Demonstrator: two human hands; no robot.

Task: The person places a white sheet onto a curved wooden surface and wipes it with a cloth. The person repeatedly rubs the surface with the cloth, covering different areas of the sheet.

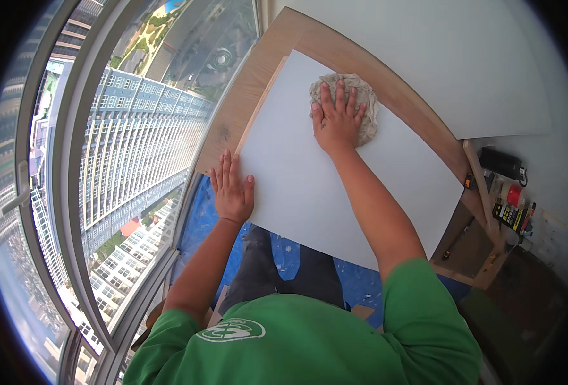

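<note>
A large white panel (290, 167) lies flat on a wooden surface in front of me. My right hand (338, 122) is spread over a crumpled, greyish cloth (368, 109) and presses it against the far part of the panel. The fingers lie flat on top of the cloth rather than wrapped round it. At the panel's left edge rests my left hand (234, 192), its fingers stretched out and nothing held in it. What is under the right palm is hidden apart from the cloth.
Wooden boards (335, 38) border the panel at the back. To the left stands a tall window (149, 128) overlooking buildings. A wooden shelf (479, 192) at right holds a black case (502, 163), a red tape roll (513, 193) and tools. Blue sheeting (200, 218) covers the floor.
</note>
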